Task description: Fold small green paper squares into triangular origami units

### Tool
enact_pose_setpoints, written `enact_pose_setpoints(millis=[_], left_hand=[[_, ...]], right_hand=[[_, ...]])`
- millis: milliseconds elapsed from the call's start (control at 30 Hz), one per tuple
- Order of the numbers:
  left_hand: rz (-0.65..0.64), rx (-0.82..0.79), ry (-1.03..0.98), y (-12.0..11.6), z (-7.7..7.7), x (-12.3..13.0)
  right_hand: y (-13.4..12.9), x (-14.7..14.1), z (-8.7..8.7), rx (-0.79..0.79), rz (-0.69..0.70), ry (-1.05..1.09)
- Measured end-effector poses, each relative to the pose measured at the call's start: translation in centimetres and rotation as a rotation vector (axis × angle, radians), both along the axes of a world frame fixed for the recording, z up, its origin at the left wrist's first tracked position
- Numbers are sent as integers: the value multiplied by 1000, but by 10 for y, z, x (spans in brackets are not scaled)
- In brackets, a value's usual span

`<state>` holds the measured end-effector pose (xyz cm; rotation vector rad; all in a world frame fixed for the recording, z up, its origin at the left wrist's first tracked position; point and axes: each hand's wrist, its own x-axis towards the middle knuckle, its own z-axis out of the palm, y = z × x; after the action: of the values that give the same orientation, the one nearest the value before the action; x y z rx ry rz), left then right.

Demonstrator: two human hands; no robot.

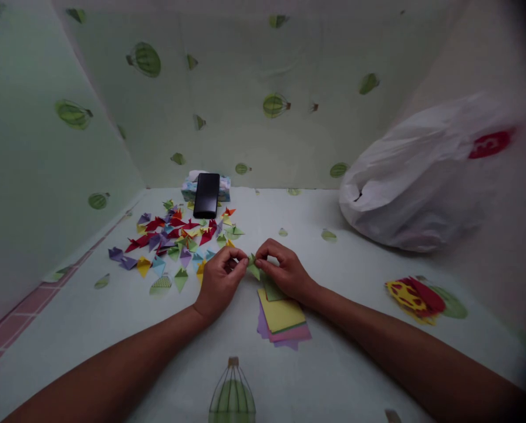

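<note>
Both hands meet over the middle of the counter [316, 367], closed in a fingertip pinch on one small green folded paper [254, 269]; the left hand [221, 281] grips its left edge and the right hand [289, 275] its right; the piece sits between them, just beyond a loose stack of paper sheets [286, 315] with yellow, pink and purple showing; the right hand partly covers a green sheet at the stack's far end; to the left spreads a heap of folded paper pieces [155, 241] in many colours; behind it a dark phone [206, 197] leans against a tissue box [225, 191]; to the right lie red and yellow cut-outs [407, 295], nearer than a bulging white plastic bag [404, 194].
</note>
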<state>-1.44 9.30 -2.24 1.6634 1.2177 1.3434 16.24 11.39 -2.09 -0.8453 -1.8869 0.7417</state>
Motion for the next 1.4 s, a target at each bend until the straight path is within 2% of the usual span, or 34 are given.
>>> enact_pose_setpoints(millis=[333,533,633,867,1033,1267,1400], left_hand=[[-23,-33,-27,0,-1,0],[-33,-81,-115,-1,-1,0],[-60,-65,-94,-2,-5,1],[4,38,-31,2,-12,1],[28,190,121,6,-10,-2],[40,294,207,5,-6,-5],[53,383,336,4,-4,-6]], right_hand=[[1,1,0,-3,11,3],[2,2,-2,0,-62,-16],[5,3,-3,9,-98,-44],[2,1,2,71,-73,-91],[-1,-2,5,96,-48,-103],[0,-1,6,86,-49,-100],[0,-1,5,74,-45,-93]])
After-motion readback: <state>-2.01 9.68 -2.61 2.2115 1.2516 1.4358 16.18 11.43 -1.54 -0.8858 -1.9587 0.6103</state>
